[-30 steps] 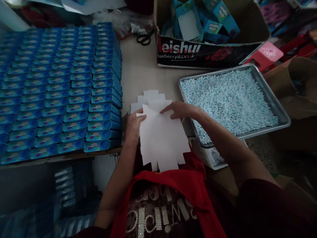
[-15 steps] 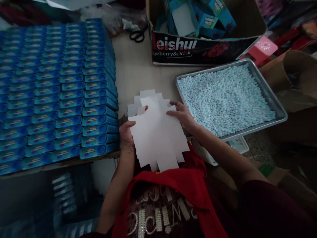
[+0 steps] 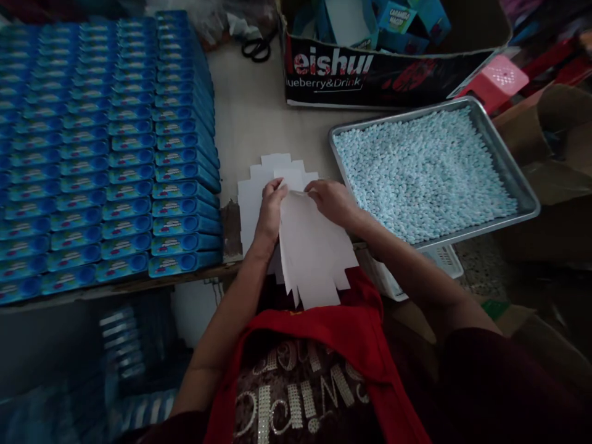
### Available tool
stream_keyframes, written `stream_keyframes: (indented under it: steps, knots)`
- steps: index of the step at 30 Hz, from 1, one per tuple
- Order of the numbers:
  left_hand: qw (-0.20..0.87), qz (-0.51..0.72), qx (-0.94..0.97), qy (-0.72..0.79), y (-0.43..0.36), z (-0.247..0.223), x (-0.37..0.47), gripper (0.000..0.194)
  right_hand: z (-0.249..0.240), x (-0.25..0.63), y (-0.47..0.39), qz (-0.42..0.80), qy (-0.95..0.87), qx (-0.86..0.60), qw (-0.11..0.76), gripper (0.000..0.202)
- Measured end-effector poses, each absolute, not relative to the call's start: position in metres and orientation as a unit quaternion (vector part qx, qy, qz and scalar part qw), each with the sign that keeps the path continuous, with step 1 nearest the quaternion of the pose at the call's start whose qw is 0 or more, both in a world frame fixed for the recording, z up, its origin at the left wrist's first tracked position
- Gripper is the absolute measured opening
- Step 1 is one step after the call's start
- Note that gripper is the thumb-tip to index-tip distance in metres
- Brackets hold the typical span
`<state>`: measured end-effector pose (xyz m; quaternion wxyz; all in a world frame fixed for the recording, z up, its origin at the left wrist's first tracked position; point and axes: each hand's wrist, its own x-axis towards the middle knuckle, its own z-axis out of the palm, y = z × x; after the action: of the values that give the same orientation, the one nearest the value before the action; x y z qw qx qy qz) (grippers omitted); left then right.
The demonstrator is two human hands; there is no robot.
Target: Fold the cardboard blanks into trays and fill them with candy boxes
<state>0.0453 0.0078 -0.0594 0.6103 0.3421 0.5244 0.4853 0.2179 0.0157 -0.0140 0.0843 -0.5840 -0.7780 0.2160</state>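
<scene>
A white die-cut box blank (image 3: 312, 246) is between my hands, its left side bent up along a crease. My left hand (image 3: 272, 213) pinches the folded left part near the top. At the upper right edge, my right hand (image 3: 333, 200) has its thumb and fingers closed on a top flap. Beneath lies another flat white cardboard sheet (image 3: 250, 203) with stepped edges, on the table near its front edge. The lower end of the held blank hangs over the red apron (image 3: 314, 317).
Rows of blue printed boxes (image 3: 129, 160) fill the table's left side. A metal tray (image 3: 435, 239) of small pale-blue pieces lies at the right. Behind it stands a black carton (image 3: 324, 92) holding blue boxes. Black-handled scissors (image 3: 256, 49) lie near the carton.
My left hand has moved right and up, folding the blank's left side inward. My right hand has shifted slightly left and closed on the flap. The lower sheet shows more now.
</scene>
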Motion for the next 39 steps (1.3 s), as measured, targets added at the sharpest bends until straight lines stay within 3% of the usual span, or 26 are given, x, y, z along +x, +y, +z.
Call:
stream_keyframes:
  steps: [3,7,12,17,21,24,31,35,39]
  knots:
    - [0.546,0.544,0.337,0.541,0.011,-0.064,0.043,0.058,-0.012,0.215,0.028,0.186,-0.795,-0.574,0.063,0.03]
    - [0.533,0.57,0.335,0.527,0.004,-0.066,0.045,0.052,-0.013,0.228,0.013,0.197,-0.776,-0.586,0.123,0.029]
    - [0.498,0.544,0.404,0.541,0.01,-0.055,0.061,0.044,-0.032,0.237,0.004,0.215,-0.76,-0.598,0.138,0.03]
    - [0.438,0.497,0.466,0.586,0.036,-0.045,0.06,0.051,-0.045,0.223,0.006,0.251,-0.676,-0.655,0.224,0.036]
    - [0.49,0.491,0.406,0.594,0.03,-0.052,0.048,0.032,-0.045,0.222,-0.009,0.298,-0.654,-0.649,0.249,0.05]
    - [0.534,0.504,0.367,0.571,0.021,-0.055,0.045,0.015,-0.038,0.222,-0.013,0.295,-0.679,-0.633,0.227,0.056]
    - [0.52,0.468,0.409,0.586,0.02,-0.046,0.049,0.003,-0.022,0.211,-0.006,0.288,-0.703,-0.622,0.188,0.064]
    - [0.509,0.444,0.447,0.586,0.022,-0.042,0.039,0.004,-0.024,0.218,-0.001,0.295,-0.725,-0.601,0.164,0.055]
    - [0.484,0.345,0.552,0.584,0.028,-0.036,0.025,0.015,-0.027,0.231,0.003,0.309,-0.751,-0.568,0.131,0.05]
